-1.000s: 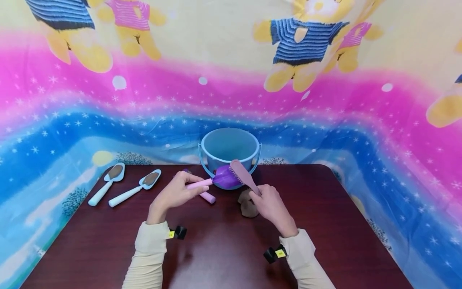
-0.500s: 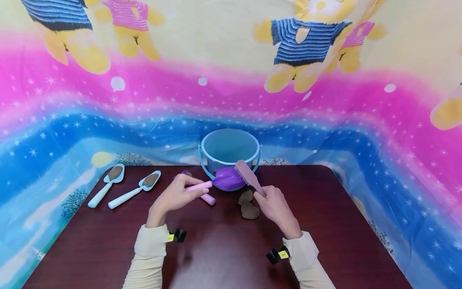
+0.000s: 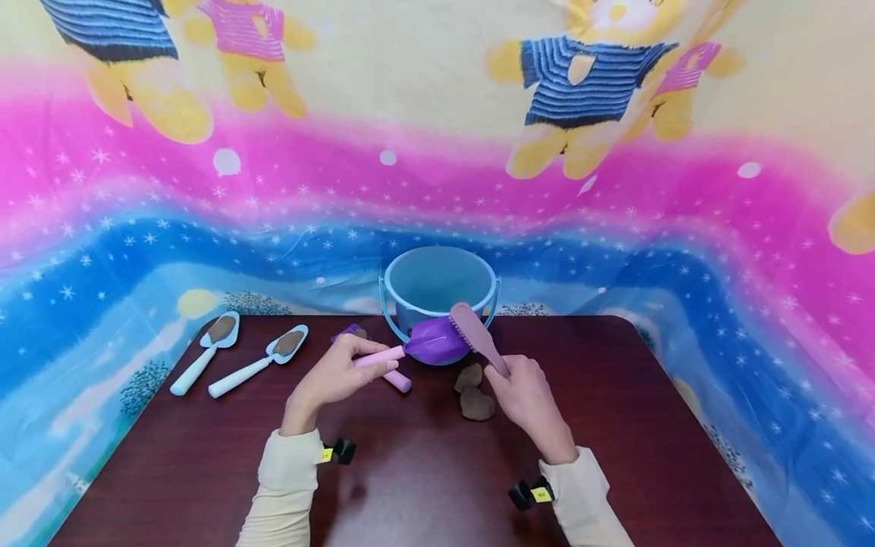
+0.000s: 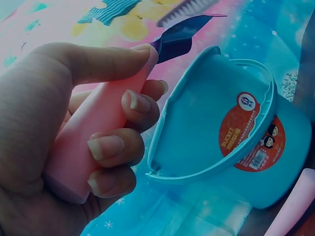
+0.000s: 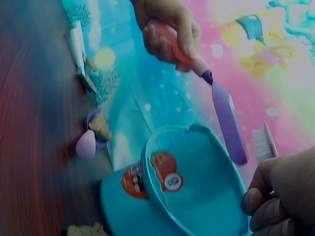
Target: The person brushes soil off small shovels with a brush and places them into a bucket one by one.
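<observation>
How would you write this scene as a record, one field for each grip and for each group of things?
Left grip: holds a purple shovel by its pink handle
Right grip: holds a pink brush, bristles toward the shovel; contact unclear
Bucket: light blue, upright; in the head view the shovel partly covers it
Second shovel: purple, partly hidden behind the left grip, bearing a brown lump
Blue scoops: two, on the table at left, each bearing a brown lump
Loose lumps: two brown pieces on the table near the right grip
</observation>
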A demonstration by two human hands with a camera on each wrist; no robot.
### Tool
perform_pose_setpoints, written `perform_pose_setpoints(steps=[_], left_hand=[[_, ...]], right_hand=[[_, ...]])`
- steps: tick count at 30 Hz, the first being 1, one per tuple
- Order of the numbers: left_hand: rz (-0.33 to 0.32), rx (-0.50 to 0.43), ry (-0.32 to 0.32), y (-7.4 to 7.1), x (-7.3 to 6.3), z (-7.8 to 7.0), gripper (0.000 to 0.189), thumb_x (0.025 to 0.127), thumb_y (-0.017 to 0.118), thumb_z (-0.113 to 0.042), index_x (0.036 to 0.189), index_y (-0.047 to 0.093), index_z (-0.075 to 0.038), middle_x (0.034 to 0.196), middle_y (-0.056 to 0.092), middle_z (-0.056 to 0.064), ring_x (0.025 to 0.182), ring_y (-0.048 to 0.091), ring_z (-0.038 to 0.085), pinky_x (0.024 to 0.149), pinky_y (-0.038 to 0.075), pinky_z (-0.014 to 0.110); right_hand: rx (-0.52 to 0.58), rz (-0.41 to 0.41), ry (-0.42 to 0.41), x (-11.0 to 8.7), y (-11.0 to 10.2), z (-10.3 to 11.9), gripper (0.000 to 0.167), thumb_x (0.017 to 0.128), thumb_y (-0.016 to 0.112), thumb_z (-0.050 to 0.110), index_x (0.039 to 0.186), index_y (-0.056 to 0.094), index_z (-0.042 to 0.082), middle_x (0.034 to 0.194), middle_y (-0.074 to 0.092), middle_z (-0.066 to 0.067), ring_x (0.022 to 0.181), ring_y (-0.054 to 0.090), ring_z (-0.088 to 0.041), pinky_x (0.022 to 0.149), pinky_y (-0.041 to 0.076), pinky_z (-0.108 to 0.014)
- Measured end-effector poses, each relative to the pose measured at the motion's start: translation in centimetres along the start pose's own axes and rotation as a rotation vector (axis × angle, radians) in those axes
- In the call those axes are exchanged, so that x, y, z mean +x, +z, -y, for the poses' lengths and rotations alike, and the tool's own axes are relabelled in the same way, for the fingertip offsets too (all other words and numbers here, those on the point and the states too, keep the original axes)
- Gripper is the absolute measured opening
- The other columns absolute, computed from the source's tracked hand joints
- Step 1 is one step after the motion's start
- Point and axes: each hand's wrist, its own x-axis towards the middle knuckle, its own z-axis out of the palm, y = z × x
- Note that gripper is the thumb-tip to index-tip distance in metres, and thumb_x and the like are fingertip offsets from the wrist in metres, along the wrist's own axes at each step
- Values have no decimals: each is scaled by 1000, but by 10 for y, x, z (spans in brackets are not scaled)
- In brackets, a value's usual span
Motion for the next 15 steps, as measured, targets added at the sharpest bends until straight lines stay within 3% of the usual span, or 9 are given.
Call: perform_pose_setpoints(steps=[6, 15], left_hand=[[0, 7, -15, 2, 2, -2, 25, 94, 73, -26, 115, 78, -13, 93, 77, -3, 91, 67, 18, 74, 53, 30], [8, 20, -20, 5, 3, -2, 24, 94, 73, -29, 114, 79, -17, 83, 75, -7, 82, 61, 21, 62, 48, 28]], right_hand=[[27, 13, -50, -6, 8, 14, 37, 96, 58, 13, 60, 51, 12, 49, 39, 2, 44, 36, -12, 42, 28, -25], [-9, 96, -121, -14, 26, 25, 36, 95, 62, 14, 60, 55, 15, 51, 48, 5, 47, 45, -10, 46, 37, -27]])
